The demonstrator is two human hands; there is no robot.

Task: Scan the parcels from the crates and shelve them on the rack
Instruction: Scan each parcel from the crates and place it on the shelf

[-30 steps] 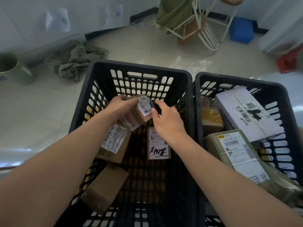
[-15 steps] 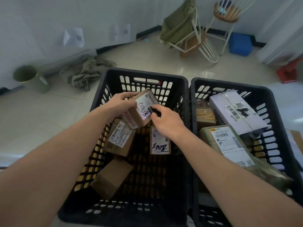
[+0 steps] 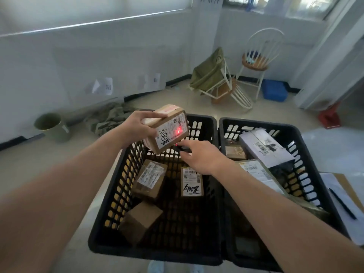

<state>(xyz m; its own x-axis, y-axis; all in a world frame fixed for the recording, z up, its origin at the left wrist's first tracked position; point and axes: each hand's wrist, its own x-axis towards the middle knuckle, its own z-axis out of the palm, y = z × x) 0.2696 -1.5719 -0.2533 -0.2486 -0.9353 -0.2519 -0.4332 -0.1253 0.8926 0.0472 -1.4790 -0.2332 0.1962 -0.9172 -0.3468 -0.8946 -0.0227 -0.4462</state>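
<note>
My left hand grips a small brown cardboard parcel above the far rim of the left black crate. Its white label with black handwriting faces me, and a red scan cross glows on it. My right hand holds a small black scanner just below the parcel, aimed at the label. Three more brown parcels lie in the left crate, among them a labelled one, a handwritten one and a plain one. The right black crate holds a white box and several other parcels.
A clipboard with paper and a pen lies to the right of the crates. On the floor beyond stand a green bucket, a crumpled cloth, a tipped white chair, an upright chair, a blue bin and a red object.
My left hand has lifted the parcel up out of the left crate and turned its label toward me. The scanner's red light now falls on the label. The view has tilted upward.
</note>
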